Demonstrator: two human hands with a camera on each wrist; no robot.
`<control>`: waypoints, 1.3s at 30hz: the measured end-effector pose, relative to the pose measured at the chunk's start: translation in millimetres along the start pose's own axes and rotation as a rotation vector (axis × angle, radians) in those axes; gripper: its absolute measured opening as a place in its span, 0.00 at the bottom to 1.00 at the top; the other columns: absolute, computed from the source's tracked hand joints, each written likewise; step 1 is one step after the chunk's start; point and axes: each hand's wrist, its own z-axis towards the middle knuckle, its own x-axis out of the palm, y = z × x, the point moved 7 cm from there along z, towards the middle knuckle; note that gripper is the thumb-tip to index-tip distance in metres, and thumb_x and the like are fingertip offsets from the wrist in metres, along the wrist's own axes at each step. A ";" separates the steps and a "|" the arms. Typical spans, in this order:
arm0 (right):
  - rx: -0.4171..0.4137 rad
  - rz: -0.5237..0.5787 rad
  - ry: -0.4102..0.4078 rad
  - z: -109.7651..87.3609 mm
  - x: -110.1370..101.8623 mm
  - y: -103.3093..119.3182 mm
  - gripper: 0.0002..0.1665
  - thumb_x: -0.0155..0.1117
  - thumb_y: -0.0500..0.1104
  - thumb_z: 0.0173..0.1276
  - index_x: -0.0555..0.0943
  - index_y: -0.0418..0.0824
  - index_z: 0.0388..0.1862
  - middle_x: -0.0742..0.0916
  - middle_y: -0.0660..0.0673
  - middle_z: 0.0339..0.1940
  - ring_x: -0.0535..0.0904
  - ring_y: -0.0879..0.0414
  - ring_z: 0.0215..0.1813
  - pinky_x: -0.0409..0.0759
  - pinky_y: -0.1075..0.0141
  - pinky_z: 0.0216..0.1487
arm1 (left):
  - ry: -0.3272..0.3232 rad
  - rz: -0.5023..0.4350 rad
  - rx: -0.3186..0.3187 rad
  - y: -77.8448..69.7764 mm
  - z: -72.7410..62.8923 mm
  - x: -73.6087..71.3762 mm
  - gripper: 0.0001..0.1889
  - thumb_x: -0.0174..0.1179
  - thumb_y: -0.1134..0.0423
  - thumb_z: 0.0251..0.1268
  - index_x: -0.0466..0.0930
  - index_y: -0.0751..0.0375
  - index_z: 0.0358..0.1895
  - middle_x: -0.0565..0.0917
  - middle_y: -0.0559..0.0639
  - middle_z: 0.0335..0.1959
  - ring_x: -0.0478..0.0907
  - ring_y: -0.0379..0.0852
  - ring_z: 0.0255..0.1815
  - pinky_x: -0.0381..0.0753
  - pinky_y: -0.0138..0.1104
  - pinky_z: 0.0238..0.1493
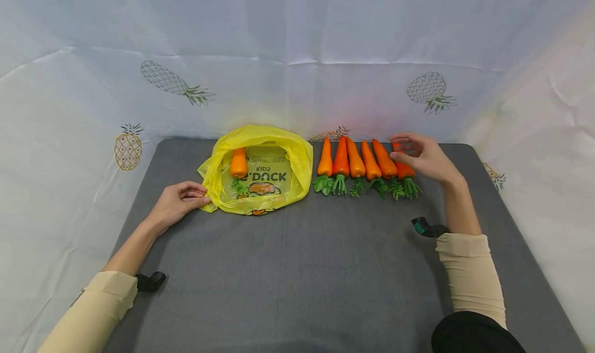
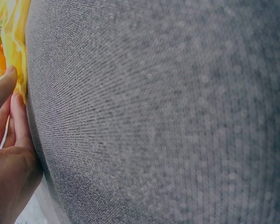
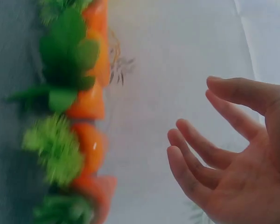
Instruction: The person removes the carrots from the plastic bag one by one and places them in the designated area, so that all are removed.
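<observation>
A yellow plastic bag lies on the table with its mouth spread wide. Inside it rests an orange carrot with a leafy green top. My left hand pinches the bag's left edge between thumb and fingers; the left wrist view shows the thumb and fingertips on the yellow plastic. Over the rightmost carrot of a row, my right hand hovers with fingers parted. In the right wrist view that hand appears apart from the carrots, with nothing between thumb and fingers.
Several more carrots, among them the leftmost carrot, lie side by side right of the bag, tips towards the back and greens towards me. The grey table ends at a white cloth printed with pineapples.
</observation>
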 end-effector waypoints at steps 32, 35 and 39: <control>-0.291 0.185 0.032 53.7 94.6 98.8 0.26 0.70 0.39 0.79 0.80 0.41 0.73 0.86 0.37 0.68 0.84 0.38 0.64 0.84 0.43 0.64 | -0.007 -0.016 0.015 -0.9 -1.0 0.4 0.21 0.71 0.56 0.76 0.83 0.67 0.61 0.90 0.52 0.49 0.85 0.25 0.42 0.86 0.23 0.44; -0.307 0.175 0.038 58.2 105.3 107.7 0.26 0.70 0.40 0.79 0.81 0.43 0.73 0.87 0.38 0.68 0.85 0.41 0.62 0.83 0.45 0.60 | -0.007 -0.017 0.015 -0.3 -0.6 -0.1 0.21 0.71 0.55 0.76 0.83 0.67 0.60 0.89 0.46 0.47 0.85 0.25 0.42 0.86 0.23 0.44; -0.325 0.193 0.057 66.8 122.0 119.9 0.25 0.70 0.40 0.79 0.81 0.42 0.72 0.86 0.38 0.68 0.86 0.42 0.61 0.84 0.45 0.57 | -0.002 -0.017 0.018 -0.2 -0.3 -0.3 0.21 0.71 0.55 0.76 0.83 0.68 0.61 0.89 0.47 0.47 0.85 0.24 0.42 0.86 0.23 0.44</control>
